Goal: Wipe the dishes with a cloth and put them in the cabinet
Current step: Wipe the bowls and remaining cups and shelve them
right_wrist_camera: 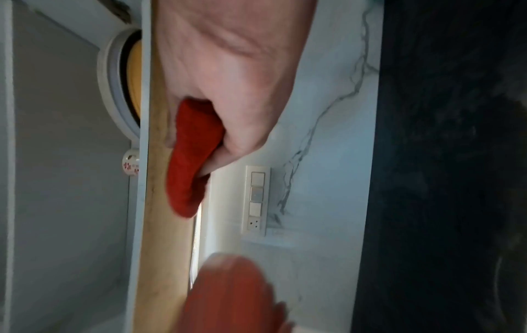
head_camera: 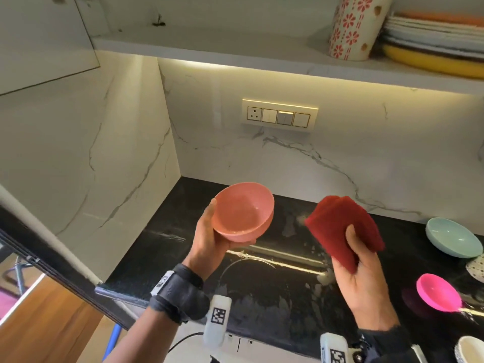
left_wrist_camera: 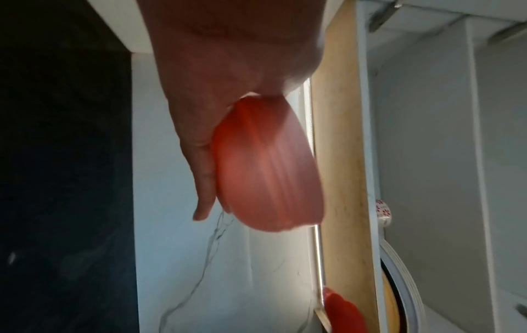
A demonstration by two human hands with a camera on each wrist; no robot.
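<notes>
Over the counter (head_camera: 162, 247), the left hand (head_camera: 209, 242) cups the bowl (head_camera: 243, 212), fingers curled beneath; the right hand (head_camera: 364, 281) pinches the cloth (head_camera: 343, 226), just apart. Best press cloth inside, rotating the bowl — then shelf (head_camera: 235, 52) it.

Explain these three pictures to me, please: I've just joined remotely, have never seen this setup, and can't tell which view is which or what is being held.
There is no machine here: a person works with two bare hands, with a camera on the head and one on each wrist.

The big picture is the head view. The left hand holds a salmon-pink bowl, and the right hand grips a folded red cloth, apart from the bowl.

On the black counter, at the right, lie a pale blue bowl and a bright pink bowl. Above, the cabinet shelf carries a flowered container and stacked plates.

The other two pictures are the wrist views, each looking along its hand; both are blurred.
</notes>
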